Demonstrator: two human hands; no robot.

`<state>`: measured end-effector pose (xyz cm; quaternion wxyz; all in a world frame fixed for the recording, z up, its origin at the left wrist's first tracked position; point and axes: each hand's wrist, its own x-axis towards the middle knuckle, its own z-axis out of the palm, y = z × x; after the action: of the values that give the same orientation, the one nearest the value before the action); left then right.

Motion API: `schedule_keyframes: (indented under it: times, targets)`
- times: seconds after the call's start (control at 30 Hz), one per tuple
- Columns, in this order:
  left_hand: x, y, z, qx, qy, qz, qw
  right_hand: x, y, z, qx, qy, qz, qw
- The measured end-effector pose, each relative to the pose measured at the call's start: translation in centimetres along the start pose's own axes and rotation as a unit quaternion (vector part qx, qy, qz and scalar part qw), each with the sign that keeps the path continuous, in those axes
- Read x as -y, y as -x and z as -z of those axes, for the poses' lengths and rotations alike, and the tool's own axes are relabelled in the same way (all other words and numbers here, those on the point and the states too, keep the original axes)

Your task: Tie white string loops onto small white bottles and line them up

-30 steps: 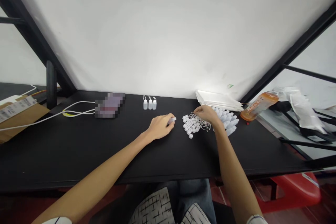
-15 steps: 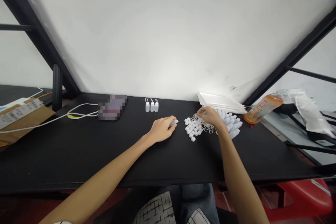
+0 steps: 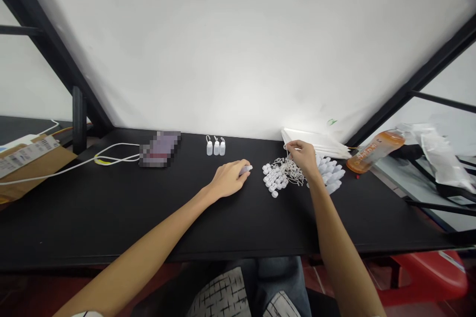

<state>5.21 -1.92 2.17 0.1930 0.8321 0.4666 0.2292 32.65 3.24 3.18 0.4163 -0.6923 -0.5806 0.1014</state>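
Observation:
My left hand [image 3: 229,179] rests on the black table, its fingers closed around a small white bottle [image 3: 245,170] whose end pokes out past the fingertips. My right hand [image 3: 302,154] pinches a white cord loop [image 3: 286,150] just above a tangled heap of cord loops [image 3: 293,171]. Left of that heap lies a cluster of small white caps [image 3: 274,178]. Several more white bottles [image 3: 330,174] lie in a pile beside my right wrist, which partly hides them. Three capped bottles with loops [image 3: 216,147] stand upright in a row toward the wall.
White flat sheets or bags [image 3: 320,141] are stacked at the back right, beside an orange drink bottle [image 3: 376,151] lying tilted. A blurred-out flat object [image 3: 160,149] and a white cable [image 3: 115,147] lie left, near a cardboard package [image 3: 35,163]. A red stool [image 3: 427,277] stands below.
My right hand has risen a little from the cord heap, and a cord loop now shows lifted at its fingertips. My left hand stays in place with the bottle.

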Motion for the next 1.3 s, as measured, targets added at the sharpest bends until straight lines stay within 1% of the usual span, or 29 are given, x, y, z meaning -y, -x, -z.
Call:
schedule_keyframes:
  times: [0.1, 0.17, 0.23, 0.37, 0.53, 0.63, 0.7, 0.73, 0.83, 0.93, 1.0, 1.03, 1.1, 1.2, 1.3]
  targets:
    - [-0.1, 0.1, 0.1, 0.001, -0.001, 0.0, 1.0, 0.2, 0.1, -0.1, -0.019, -0.087, -0.008, 0.996]
    - [-0.1, 0.1, 0.1, 0.0, 0.0, -0.005, 1.0, 0.5, 0.3, -0.1, -0.002, -0.129, -0.012, 0.992]
    - [-0.1, 0.1, 0.1, 0.0, 0.0, -0.008, 1.0, 1.0, 0.5, -0.3, 0.009, -0.147, -0.018, 0.989]
    - [0.0, 0.0, 0.0, 0.0, -0.001, -0.009, 1.0, 1.7, 1.0, -0.7, -0.005, -0.181, -0.02, 0.983]
    - [0.1, 0.0, 0.0, 0.002, 0.0, -0.008, 1.0, 2.0, 1.2, -0.8, -0.009, -0.229, -0.008, 0.973]
    - [0.0, 0.1, 0.1, -0.002, 0.016, -0.005, 1.0, 2.1, 1.3, -0.7, -0.006, -0.241, -0.023, 0.97]
    - [-0.1, 0.0, 0.2, -0.01, 0.038, 0.001, 0.999, 2.5, 1.4, -0.8, 0.017, -0.262, -0.033, 0.964]
    - [-0.2, 0.0, 0.3, -0.014, 0.054, 0.006, 0.998, 2.9, 1.6, -0.8, 0.038, -0.274, -0.032, 0.96]
    - [-0.4, 0.0, 0.6, -0.035, 0.107, 0.028, 0.993, 4.3, 2.5, -1.2, 0.135, -0.29, 0.002, 0.948]
    - [-0.4, 0.0, 0.7, -0.082, 0.138, 0.045, 0.986, 6.1, 3.8, -2.1, 0.231, -0.301, 0.049, 0.924]
    - [-0.3, 0.0, 0.7, -0.112, 0.155, 0.04, 0.981, 7.2, 4.7, -2.8, 0.276, -0.317, 0.064, 0.905]
    - [-0.2, 0.0, 0.7, -0.122, 0.166, 0.035, 0.978, 7.6, 5.1, -3.2, 0.288, -0.324, 0.069, 0.898]
    - [-0.1, 0.1, 0.7, -0.131, 0.185, 0.026, 0.974, 8.2, 5.8, -3.9, 0.294, -0.336, 0.078, 0.892]
    - [0.1, 0.1, 0.7, -0.134, 0.198, 0.025, 0.971, 8.4, 6.3, -4.6, 0.288, -0.339, 0.086, 0.892]
    - [0.2, 0.1, 0.7, -0.136, 0.194, 0.023, 0.971, 8.2, 6.5, -5.0, 0.288, -0.334, 0.098, 0.892]
